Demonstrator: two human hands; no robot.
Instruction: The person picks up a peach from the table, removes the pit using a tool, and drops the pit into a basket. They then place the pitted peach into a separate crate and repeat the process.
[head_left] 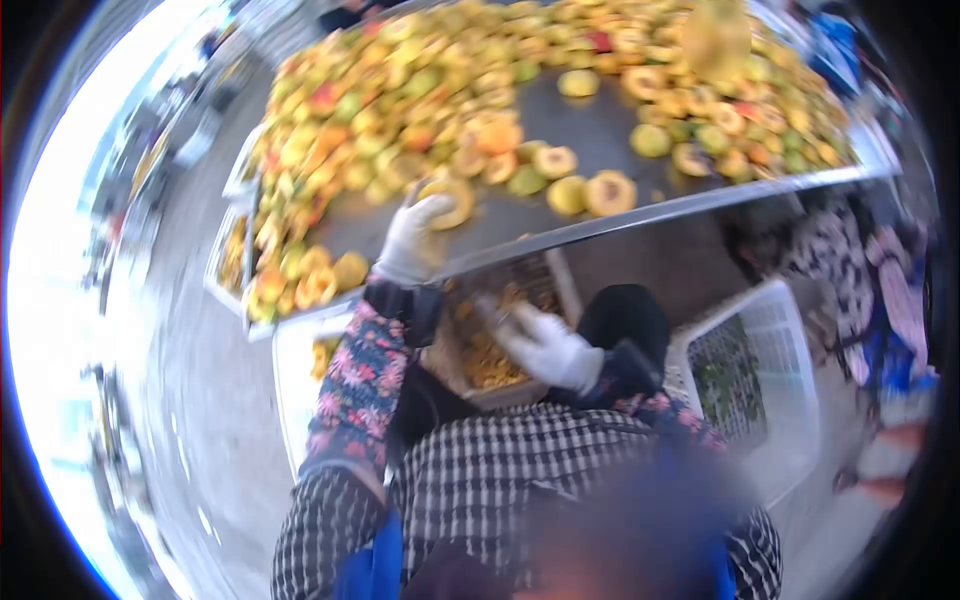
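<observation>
Yellow halved fruit lies heaped on a metal table (580, 130), some halves showing a dark hollow. My left hand (412, 238), in a white glove, is at the table's near edge with its fingers closed round a yellow fruit half (449, 203). Lower and to the right, my right hand (555, 350), also white-gloved, hangs over a crate (565, 285) of small yellow-brown pieces (492, 362). A blurred, thin object (488, 308) shows at its fingertips; motion smears its shape.
A white basket (800, 350) with a dark green layer inside stands to the right of my legs. Another white container (290, 385) is at the left under the table. At the right edge are a person's patterned clothes (835, 255) and blue items.
</observation>
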